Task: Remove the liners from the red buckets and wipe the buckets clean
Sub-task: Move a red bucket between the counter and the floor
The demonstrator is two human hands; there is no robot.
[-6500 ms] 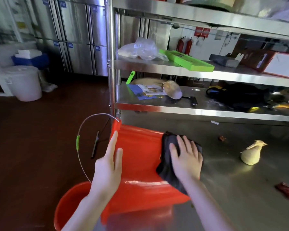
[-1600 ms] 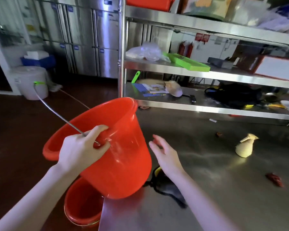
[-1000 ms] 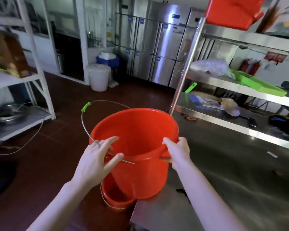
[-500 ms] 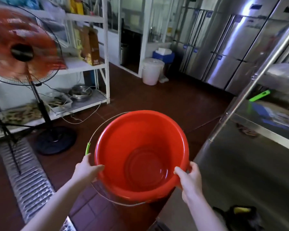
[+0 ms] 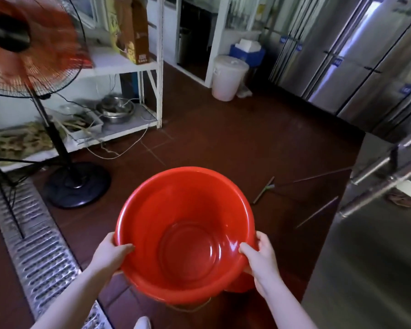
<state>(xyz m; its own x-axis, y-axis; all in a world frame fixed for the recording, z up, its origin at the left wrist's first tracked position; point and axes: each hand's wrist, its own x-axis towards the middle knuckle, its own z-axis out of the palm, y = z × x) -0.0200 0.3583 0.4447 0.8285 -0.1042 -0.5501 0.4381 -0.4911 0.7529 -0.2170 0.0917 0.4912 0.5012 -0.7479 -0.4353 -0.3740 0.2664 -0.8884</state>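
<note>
Half a second on, swung the red bucket (image 5: 185, 233) clear of the steel table (image 5: 365, 269) at 3 o'clock, over the floor (image 5: 223, 143) at 6. Gripping its rim with left hand (image 5: 109, 254) and right hand (image 5: 261, 255), thumbs hooked inside. Looks wiped, liner-free.

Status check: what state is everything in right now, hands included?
Red bucket: upright, no liner, inside empty.
Left hand: grips bucket rim, thumb inside.
Right hand: grips opposite rim, thumb inside.
Second red bucket: underneath, mostly hidden.
Fan: running, blades blurred.
White bin: lid on.
</note>
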